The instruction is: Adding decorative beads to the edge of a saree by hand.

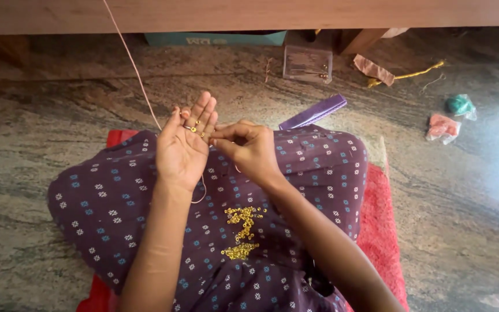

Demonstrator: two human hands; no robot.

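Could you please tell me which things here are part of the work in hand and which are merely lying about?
In use: left hand, right hand, pink thread, gold beads on the lap.

Lying about: clear plastic box, purple strip, green packet, pink packet.

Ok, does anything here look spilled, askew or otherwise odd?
Slightly. A loose heap of gold beads lies straight on the purple dress over the lap, not in any container. Small bags and scraps are scattered across the stone floor. Nothing looks damaged.

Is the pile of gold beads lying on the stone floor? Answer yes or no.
No, the gold beads lie on the purple patterned cloth over the person's lap, below both hands.
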